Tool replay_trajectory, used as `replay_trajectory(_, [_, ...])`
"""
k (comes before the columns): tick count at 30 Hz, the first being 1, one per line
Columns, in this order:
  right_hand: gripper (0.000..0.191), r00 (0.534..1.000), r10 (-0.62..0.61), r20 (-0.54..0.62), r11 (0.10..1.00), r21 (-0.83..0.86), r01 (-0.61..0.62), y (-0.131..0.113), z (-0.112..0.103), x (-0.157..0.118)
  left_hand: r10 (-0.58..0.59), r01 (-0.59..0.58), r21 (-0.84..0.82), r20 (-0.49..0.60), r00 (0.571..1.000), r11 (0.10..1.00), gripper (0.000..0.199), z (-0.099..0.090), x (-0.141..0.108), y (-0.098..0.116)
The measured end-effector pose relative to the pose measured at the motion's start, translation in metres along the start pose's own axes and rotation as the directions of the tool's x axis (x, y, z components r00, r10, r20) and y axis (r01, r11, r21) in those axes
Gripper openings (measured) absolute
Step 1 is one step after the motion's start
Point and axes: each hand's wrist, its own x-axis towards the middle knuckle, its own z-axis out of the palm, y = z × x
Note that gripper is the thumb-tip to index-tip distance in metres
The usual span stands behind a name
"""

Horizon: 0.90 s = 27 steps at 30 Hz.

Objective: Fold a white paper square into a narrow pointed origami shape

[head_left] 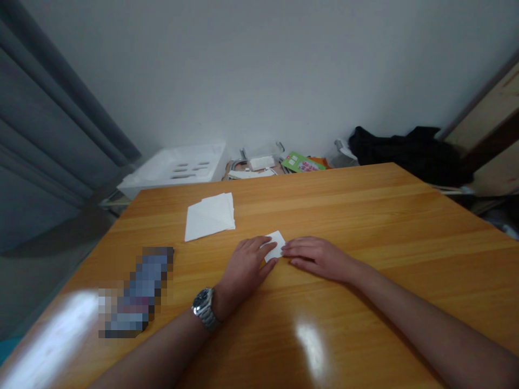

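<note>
Fingers of left hand [245,265] slightly spread, tips on small white paper [278,239]. Fingers of right hand [318,256] close together at paper's right edge — any pinch unclear. Paper on worktop [365,216], between hands; completed folds, if any, cannot be told. Larger white sheets [211,216] lie apart — neither hand on them.

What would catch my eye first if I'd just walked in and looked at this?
Probably the left hand, with a metal watch on its wrist, and the right hand, both touching a small white paper on the glossy wooden table. Next, perhaps, the larger white sheets beyond the left hand, and the pixelated, dark-edged object at the table's left.
</note>
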Motion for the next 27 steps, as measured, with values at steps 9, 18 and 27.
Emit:
replay_trajectory(9, [0.027,0.997,0.054,-0.046,0.999,0.010,-0.053,0.008,0.003,-0.001,-0.005,0.005,-0.013,0.004,1.000,1.000,0.028,-0.002,0.000,0.003])
replay_trajectory(18, [0.016,0.997,0.044,-0.070,0.999,-0.003,-0.044,0.015,0.006,0.000,0.016,-0.017,-0.048,-0.012,1.000,0.999,0.030,0.001,0.000,0.003])
replay_trajectory(27, [0.015,0.990,0.105,-0.090,0.994,0.035,-0.102,0.008,0.003,0.004,0.015,-0.016,-0.044,-0.020,1.000,0.999,0.028,0.000,0.000,0.007])
